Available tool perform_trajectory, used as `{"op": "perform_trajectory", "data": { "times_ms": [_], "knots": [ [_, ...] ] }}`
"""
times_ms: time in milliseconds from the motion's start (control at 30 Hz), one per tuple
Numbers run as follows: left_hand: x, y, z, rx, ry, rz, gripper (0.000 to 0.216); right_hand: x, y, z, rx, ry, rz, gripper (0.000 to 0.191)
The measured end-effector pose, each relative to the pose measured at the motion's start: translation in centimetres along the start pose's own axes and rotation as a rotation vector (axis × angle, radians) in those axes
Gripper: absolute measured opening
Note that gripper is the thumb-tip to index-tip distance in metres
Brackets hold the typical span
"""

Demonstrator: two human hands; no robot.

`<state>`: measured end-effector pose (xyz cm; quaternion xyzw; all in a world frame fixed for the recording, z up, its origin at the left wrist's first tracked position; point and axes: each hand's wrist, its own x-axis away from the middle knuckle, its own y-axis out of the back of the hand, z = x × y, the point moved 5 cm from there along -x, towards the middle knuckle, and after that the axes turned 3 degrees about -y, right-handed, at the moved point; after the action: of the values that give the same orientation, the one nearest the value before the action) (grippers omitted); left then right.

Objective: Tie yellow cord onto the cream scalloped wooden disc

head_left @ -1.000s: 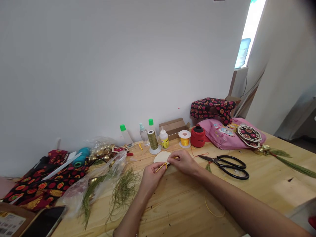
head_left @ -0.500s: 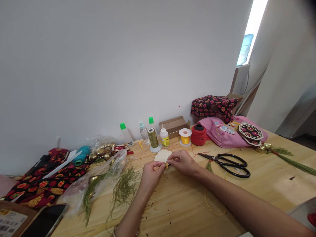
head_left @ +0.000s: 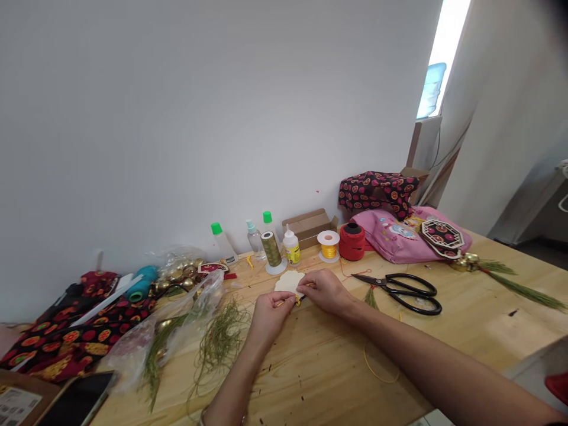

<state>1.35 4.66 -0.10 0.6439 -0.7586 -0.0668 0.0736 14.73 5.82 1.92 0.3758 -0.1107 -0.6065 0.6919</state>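
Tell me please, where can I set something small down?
Bare wood lies between the scissors and the long green tassel; another patch, dark-specked, between the forearms. Crowded: the left side, with plastic bag and green threads, and the back, with spools and bottles.

Between the forearms: tabletop (head_left: 328, 367) leaves a wide lane, crossed only by dark scraps (head_left: 270, 367) and a yellow cord loop (head_left: 377, 377).
Left forearm's outer side: green thread tangle (head_left: 219, 337) snags a low pass.
Beyond the right forearm: black scissors (head_left: 385, 286) lie across the way.
Toward the wall (head_left: 199, 130): olive spool (head_left: 271, 249), glue bottle (head_left: 291, 248), yellow spool (head_left: 329, 252) and red spool (head_left: 352, 244) stand in a row.
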Motion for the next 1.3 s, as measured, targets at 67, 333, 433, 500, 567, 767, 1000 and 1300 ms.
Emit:
{"op": "perform_trajectory", "data": {
  "times_ms": [67, 333, 433, 500, 567, 767, 1000, 1300],
  "knots": [
    [-0.1, 0.1, 0.1, -0.009, 0.002, -0.016, 0.031, 0.0, 0.0, 0.0, 0.002, 0.0, -0.009, 0.018],
    [-0.1, 0.3, -0.2, 0.007, -0.021, -0.056, 0.029, -0.1, 0.4, 0.2, -0.101, 0.011, 0.035, 0.019],
    [0.0, 0.2, -0.1, 0.01, -0.012, -0.039, 0.027, -0.1, 0.3, 0.0, -0.116, -0.012, 0.044, 0.018],
    [0.1, 0.3, 0.0, 0.021, -0.003, -0.053, 0.027, 0.0, 0.3, 0.1, -0.153, -0.008, 0.04, 0.018],
    [0.0, 0.5, 0.0, 0.026, -0.018, -0.08, 0.026, 0.0, 0.4, 0.2, -0.18, -0.001, 0.035, 0.018],
    [-0.1, 0.7, -0.4, 0.0, -0.088, -0.062, 0.021, 0.0, 0.6, 0.8, -0.153, 0.054, 0.013, 0.016],
    [-0.2, 0.4, -0.3, 0.014, -0.08, -0.049, 0.027, 0.1, 0.8, 1.1, -0.18, 0.071, -0.014, 0.016],
    [0.0, 0.3, -1.0, -0.049, -0.106, -0.03, 0.024, 0.1, 0.9, 1.3, -0.084, 0.08, -0.014, 0.017]
  ]
}}
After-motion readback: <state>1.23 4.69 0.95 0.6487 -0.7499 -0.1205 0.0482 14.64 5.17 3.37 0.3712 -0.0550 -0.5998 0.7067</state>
